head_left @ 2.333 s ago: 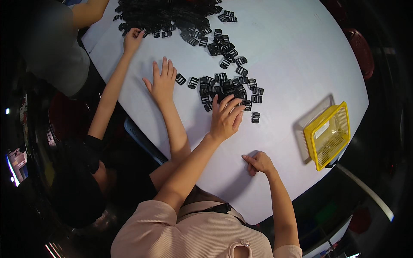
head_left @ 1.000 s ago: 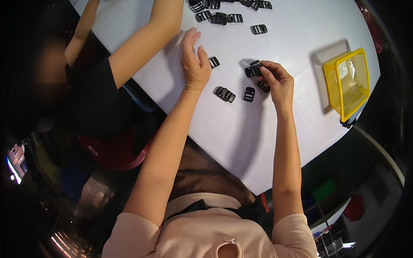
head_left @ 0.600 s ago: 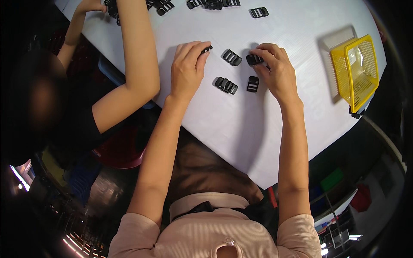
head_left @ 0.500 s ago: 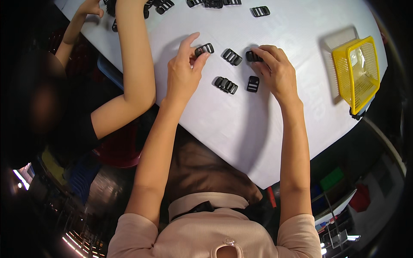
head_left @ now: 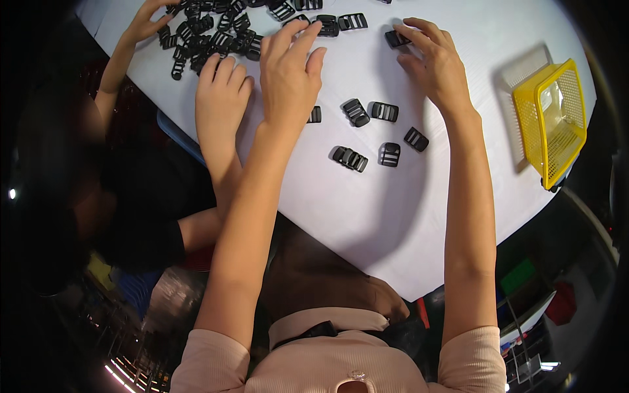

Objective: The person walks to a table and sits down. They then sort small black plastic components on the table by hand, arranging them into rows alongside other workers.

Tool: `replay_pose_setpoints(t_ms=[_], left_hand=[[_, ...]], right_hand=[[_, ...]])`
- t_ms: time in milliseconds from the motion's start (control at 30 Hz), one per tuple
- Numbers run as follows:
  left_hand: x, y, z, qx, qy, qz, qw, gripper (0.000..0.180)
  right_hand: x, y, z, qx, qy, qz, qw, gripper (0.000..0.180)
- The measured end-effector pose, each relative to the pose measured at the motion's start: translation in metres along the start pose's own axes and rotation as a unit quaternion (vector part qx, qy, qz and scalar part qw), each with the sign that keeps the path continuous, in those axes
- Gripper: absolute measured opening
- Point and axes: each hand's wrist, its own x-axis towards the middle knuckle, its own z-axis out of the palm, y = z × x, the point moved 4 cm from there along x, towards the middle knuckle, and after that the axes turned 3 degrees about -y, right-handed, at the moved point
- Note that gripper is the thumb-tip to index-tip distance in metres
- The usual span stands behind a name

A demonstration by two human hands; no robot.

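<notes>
Right hand (head_left: 436, 65): your fingers are curled, the tips pressing one black buckle (head_left: 397, 38) against the white table (head_left: 393, 216), pinning it rather than lifting it.
Left hand (head_left: 288, 69): flat, fingers spread, gripping nothing; it reaches toward the buckle row (head_left: 331, 23) at its 12 o'clock.
Loose buckles (head_left: 383, 111): five lie apart at your right hand's 7 o'clock, within easy reach.
Co-worker's hand (head_left: 223, 92): rests at the buckle heap (head_left: 209, 39).
Yellow basket (head_left: 552, 121): at 3 o'clock, well apart.
</notes>
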Motion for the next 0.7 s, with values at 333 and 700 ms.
replay_pose_setpoints(t_ms=[333,700], left_hand=[[0.022,-0.023,0.024,-0.015,-0.044,0.022,0.999,0.029],[0.014,-0.013,0.009,-0.015,-0.075,-0.021,0.997,0.015]], right_hand=[[-0.029,0.004,0.006,0.112,-0.04,0.083,0.989,0.029],[0.031,-0.024,0.029,0.053,0.045,-0.026,0.997,0.025]])
